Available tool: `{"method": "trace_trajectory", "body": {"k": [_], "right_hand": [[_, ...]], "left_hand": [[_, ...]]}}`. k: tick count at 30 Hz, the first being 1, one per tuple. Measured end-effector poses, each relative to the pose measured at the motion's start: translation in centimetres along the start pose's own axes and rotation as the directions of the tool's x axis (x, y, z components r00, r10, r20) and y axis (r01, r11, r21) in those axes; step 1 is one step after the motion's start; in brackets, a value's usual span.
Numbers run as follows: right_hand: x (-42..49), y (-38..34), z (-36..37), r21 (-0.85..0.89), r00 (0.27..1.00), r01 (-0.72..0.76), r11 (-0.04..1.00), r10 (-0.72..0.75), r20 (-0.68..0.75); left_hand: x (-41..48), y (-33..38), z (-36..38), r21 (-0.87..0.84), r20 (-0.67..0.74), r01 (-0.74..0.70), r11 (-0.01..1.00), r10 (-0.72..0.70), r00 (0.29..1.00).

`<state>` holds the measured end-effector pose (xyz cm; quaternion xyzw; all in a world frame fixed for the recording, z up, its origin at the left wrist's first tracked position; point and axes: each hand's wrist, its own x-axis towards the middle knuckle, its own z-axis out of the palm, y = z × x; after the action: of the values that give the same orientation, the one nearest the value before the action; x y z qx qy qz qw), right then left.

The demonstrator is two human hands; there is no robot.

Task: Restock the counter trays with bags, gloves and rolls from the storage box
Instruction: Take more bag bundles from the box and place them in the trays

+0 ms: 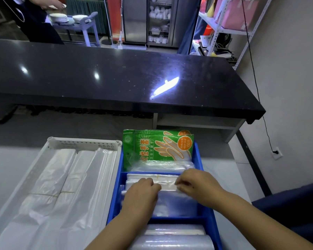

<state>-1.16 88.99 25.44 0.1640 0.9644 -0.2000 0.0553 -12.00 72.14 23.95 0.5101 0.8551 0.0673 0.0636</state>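
Observation:
A blue divided tray [199, 159] stands in front of me. Its far compartment holds green glove packs [157, 147], its middle one a stack of clear plastic bags [172, 201], and its near one clear rolls [173, 240]. My left hand [143, 193] and my right hand [195, 184] lie side by side on the clear bags, fingers curled onto the stack's far edge. To the left, a white tray [83, 142] holds bundles of white bags [58, 184] tied with rubber bands.
A black counter [116, 74] runs across beyond the trays, with a grey lower surface beneath them. A person stands at a cart with plates [59, 17] at the far left. Metal shelves [222, 27] and a wall socket [276, 152] are at the right.

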Motion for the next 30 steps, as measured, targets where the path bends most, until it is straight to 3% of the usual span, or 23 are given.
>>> {"method": "trace_trajectory", "body": {"k": [3,6,11,16,19,24,30], "right_hand": [[-1.0,0.3,1.1,-0.071,0.999,0.020,0.997,-0.017,0.041],[-0.9,0.4,1.5,-0.165,0.999,0.037,0.986,-0.038,-0.002],[-0.7,-0.2,2.1,-0.303,0.996,0.060,0.951,-0.075,-0.039],[-0.8,-0.3,0.6,-0.274,0.987,0.088,0.958,-0.121,-0.108],[-0.3,-0.7,-0.8,-0.230,0.971,0.129,0.965,-0.170,-0.167],[2.0,-4.2,-0.3,-0.196,0.932,0.324,0.925,-0.348,-0.104],[3.1,-11.1,3.1,-0.174,0.826,0.555,0.813,-0.564,0.002]], "left_hand": [[0.1,-0.6,-0.4,0.006,-0.058,-0.075,0.997,0.075,0.995],[0.1,-1.9,-0.3,0.028,-0.106,-0.030,0.999,0.033,0.994],[-0.4,-3.3,-0.5,0.097,-0.058,0.037,0.995,-0.032,0.998],[-1.3,-3.4,-2.5,0.206,-0.127,0.075,0.976,-0.049,0.991],[-3.1,-3.9,-3.9,0.146,-0.186,0.194,0.970,-0.166,0.969],[-8.4,-3.9,-3.8,-0.040,-0.227,0.456,0.889,-0.453,0.862],[-17.3,-3.8,-2.6,-0.076,-0.177,0.715,0.695,-0.715,0.676]]}}
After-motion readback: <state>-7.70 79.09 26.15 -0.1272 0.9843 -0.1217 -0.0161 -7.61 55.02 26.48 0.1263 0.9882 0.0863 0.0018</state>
